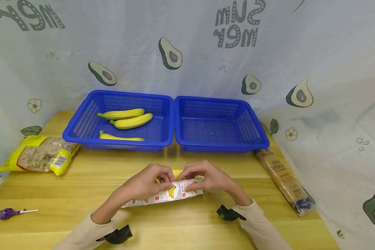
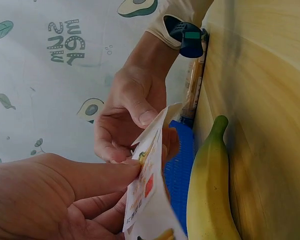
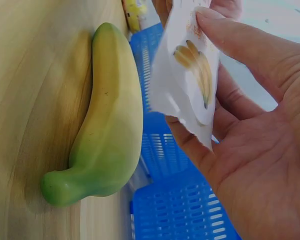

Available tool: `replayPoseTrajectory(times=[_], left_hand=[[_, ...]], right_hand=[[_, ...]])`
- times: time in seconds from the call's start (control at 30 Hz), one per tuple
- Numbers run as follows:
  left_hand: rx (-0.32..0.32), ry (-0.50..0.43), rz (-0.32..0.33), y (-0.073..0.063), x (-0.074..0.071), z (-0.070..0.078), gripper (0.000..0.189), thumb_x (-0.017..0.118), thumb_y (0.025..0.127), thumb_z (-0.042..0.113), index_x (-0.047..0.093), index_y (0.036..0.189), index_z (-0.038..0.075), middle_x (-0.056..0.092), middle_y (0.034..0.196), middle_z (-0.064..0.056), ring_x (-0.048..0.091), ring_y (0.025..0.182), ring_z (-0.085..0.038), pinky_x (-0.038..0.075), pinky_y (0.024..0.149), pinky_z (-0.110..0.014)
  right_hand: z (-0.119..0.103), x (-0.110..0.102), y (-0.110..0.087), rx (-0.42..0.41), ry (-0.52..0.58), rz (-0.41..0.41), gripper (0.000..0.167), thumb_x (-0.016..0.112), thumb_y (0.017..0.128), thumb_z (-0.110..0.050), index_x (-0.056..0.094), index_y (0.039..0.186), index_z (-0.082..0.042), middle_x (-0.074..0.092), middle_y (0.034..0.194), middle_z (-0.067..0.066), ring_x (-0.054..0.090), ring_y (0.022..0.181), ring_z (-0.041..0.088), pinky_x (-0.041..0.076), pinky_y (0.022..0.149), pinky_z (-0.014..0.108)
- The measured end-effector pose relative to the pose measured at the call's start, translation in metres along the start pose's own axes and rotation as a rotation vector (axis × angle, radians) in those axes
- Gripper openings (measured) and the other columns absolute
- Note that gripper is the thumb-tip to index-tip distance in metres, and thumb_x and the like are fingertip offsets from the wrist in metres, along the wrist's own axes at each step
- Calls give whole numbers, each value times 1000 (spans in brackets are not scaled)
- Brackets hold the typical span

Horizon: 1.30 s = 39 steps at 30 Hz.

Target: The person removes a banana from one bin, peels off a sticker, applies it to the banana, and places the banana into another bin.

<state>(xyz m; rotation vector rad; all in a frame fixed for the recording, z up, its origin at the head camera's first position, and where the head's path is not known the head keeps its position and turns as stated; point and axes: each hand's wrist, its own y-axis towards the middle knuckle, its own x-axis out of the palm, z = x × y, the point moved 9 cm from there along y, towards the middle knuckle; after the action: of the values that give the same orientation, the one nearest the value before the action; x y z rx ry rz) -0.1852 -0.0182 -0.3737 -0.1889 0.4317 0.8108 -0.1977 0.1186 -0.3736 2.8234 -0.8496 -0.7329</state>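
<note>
A white strip of banana stickers (image 1: 162,198) is stretched between my two hands, low over the table. My left hand (image 1: 143,182) pinches the strip near its middle between thumb and fingers. Close beside it, my right hand (image 1: 210,177) pinches the strip's right end, thumb on the printed face, as the right wrist view shows too. One sticker (image 3: 200,75) there stands partly off its torn-edged backing. A yellow banana (image 3: 110,120) with a green stem lies on the table under the hands; in the head view the strip and fingers mostly hide it.
The left blue basket (image 1: 118,143) holds three bananas (image 1: 132,121). Right against it stands another blue basket (image 1: 223,147). A yellow bag (image 1: 43,154) and a purple lollipop (image 1: 9,213) lie left; a long noodle-like packet (image 1: 282,178) lies right.
</note>
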Motion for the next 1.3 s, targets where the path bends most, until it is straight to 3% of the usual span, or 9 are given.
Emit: replayPoseTrajectory(times=[0.17,0.47,0.7,0.9,1.03,1.17,1.3], left_hand=[[0,-2,5,0,0,-1,5,74,100,1,73,103,4,75,85,4,64,79,-9,57,76,-27],[-4,25,20,-1,-1,0,4,72,102,4,73,102,7,76,86,6,68,85,-8,56,93,-35],[-15,24,15,-2,-3,-1,3,74,101,5,73,102,3,75,85,4,64,77,-8,56,76,-28],[-29,56,-15,-4,0,-4,7,75,101,8,73,94,7,73,82,6,61,74,-6,54,77,-26],[-44,90,-34,-4,0,-6,11,76,101,9,71,91,9,69,79,9,56,72,-5,51,75,-25],[-70,72,-64,-6,3,-8,14,75,102,9,69,89,8,55,64,10,42,57,-4,39,57,-21],[-96,41,-83,-6,9,-11,15,73,103,8,67,89,8,38,57,10,29,51,-6,26,51,-21]], right_hand=[[-1,1,0,-22,-3,-4,24,83,91,5,78,115,0,74,98,15,64,82,15,62,74,32],[1,4,0,-7,-7,-18,19,81,93,4,77,110,-2,73,97,14,63,84,13,61,75,31],[5,5,0,52,27,-12,13,80,94,3,75,106,-1,71,96,14,64,91,11,64,84,37],[9,5,-2,119,45,5,10,79,95,4,75,103,-1,70,97,12,64,94,13,62,95,38],[10,3,-3,127,14,17,10,78,95,5,76,101,-2,71,97,10,65,94,13,63,92,36],[10,4,-2,131,-14,-13,8,77,97,4,76,100,-3,72,96,6,65,90,10,64,85,34],[11,4,-4,132,-40,-39,2,77,100,-4,75,99,-2,72,96,8,64,90,8,64,84,34]])
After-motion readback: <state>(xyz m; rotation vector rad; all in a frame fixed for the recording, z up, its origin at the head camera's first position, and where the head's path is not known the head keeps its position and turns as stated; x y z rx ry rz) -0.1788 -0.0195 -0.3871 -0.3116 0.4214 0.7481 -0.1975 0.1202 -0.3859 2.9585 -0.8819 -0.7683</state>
